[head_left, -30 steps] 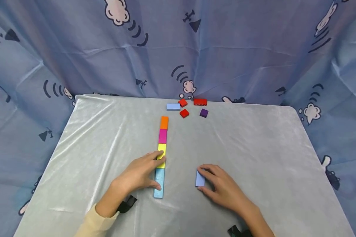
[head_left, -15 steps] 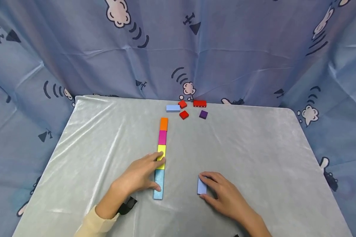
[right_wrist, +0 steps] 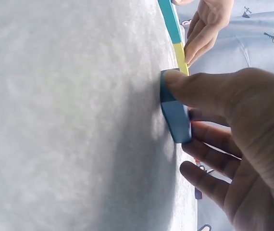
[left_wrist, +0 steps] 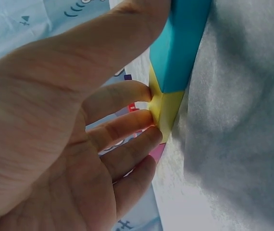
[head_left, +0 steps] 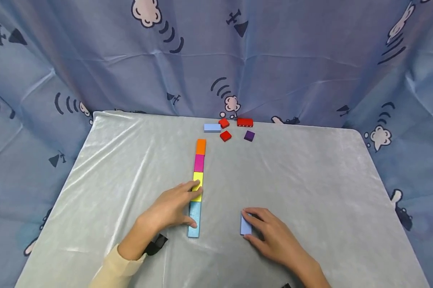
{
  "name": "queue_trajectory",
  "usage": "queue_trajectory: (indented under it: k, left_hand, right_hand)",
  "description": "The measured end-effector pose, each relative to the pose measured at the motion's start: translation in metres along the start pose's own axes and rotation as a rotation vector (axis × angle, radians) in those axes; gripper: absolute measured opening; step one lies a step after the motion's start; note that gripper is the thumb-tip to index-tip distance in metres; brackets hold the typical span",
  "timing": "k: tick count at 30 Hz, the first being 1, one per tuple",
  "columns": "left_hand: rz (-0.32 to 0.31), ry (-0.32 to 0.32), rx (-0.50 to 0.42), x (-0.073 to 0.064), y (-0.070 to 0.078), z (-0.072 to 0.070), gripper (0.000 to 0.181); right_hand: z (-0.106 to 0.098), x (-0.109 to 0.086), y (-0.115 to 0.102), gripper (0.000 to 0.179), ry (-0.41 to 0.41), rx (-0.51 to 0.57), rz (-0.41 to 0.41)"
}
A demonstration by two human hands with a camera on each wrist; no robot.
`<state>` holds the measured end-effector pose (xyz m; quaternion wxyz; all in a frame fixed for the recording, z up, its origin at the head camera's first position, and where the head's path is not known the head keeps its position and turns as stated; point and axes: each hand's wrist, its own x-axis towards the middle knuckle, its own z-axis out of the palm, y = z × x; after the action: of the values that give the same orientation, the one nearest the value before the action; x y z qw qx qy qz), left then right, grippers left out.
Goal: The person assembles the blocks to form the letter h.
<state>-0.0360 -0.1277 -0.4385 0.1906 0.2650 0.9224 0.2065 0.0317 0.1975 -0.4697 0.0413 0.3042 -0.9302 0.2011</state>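
Note:
A straight row of flat blocks runs away from me on the table: a light blue block (head_left: 194,214) nearest, then a yellow block (head_left: 199,198), a magenta block (head_left: 199,163) and an orange block (head_left: 201,147) at the far end. My left hand (head_left: 170,206) lies along the left of this row, its thumb at the light blue block and its relaxed fingertips touching the yellow one. To the right of the row, my right hand (head_left: 274,234) pinches a periwinkle-blue block (head_left: 245,226) by its two ends, thumb at the near end, low over the cloth.
At the table's far edge lie another periwinkle-blue block (head_left: 212,127), two small red blocks (head_left: 225,136), a longer red block (head_left: 245,122) and a dark purple block (head_left: 249,136). A pale grey cloth (head_left: 310,172) covers the table, and a blue patterned curtain (head_left: 292,68) surrounds it.
My right hand has shifted slightly toward me with the periwinkle-blue block, then stayed there. My left hand keeps its place on the row.

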Motion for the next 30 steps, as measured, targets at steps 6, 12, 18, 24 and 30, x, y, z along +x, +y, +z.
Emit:
queue_trajectory:
  k: [6,12,18,24,30]
  left_hand:
    - [0.017,0.0,0.014,0.002,-0.001,-0.001,0.096]
    - [0.011,-0.001,0.015,0.0,-0.003,-0.002,0.095]
    - [0.01,0.011,0.019,-0.002,-0.007,-0.003,0.096]
    - [0.028,0.01,-0.006,0.0,-0.005,0.0,0.097]
    - [0.013,0.006,-0.01,0.002,-0.004,0.002,0.098]
  right_hand:
    - [-0.004,0.002,-0.002,0.065,-0.006,-0.001,0.02]
    - [-0.004,0.006,-0.002,0.063,-0.037,0.033,0.047]
    - [-0.003,0.007,-0.003,0.063,-0.064,0.04,0.058]
    - [-0.002,-0.001,-0.002,0.063,-0.017,0.019,0.045]
    - [-0.002,-0.006,-0.001,0.064,0.018,0.023,0.04]
